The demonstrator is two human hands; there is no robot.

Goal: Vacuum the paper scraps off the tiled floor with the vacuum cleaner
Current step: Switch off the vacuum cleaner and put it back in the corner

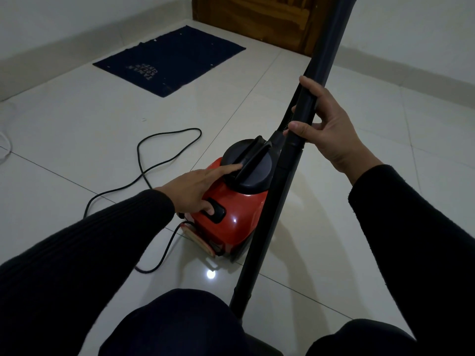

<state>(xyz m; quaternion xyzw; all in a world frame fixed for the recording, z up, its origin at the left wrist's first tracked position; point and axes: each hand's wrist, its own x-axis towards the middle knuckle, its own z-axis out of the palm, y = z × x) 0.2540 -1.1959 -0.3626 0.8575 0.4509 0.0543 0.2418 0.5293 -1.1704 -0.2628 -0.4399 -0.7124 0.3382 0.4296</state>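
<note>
A red vacuum cleaner (pixel 239 214) with a black round lid and handle stands on the white tiled floor (pixel 77 150) in the middle. My left hand (pixel 195 188) rests on its top, fingers straight toward the lid, thumb pressing the black button (pixel 217 210). My right hand (pixel 331 127) grips the long black wand (pixel 282 176), which runs diagonally from the top right down to between my knees. A tiny pale scrap (pixel 143 120) lies on the floor at the left.
A dark blue mat (pixel 169 60) with small white specks lies at the back left near the wall. A wooden door (pixel 259 19) stands behind it. The black power cord (pixel 154 160) loops across the tiles left of the vacuum cleaner. My knees fill the bottom edge.
</note>
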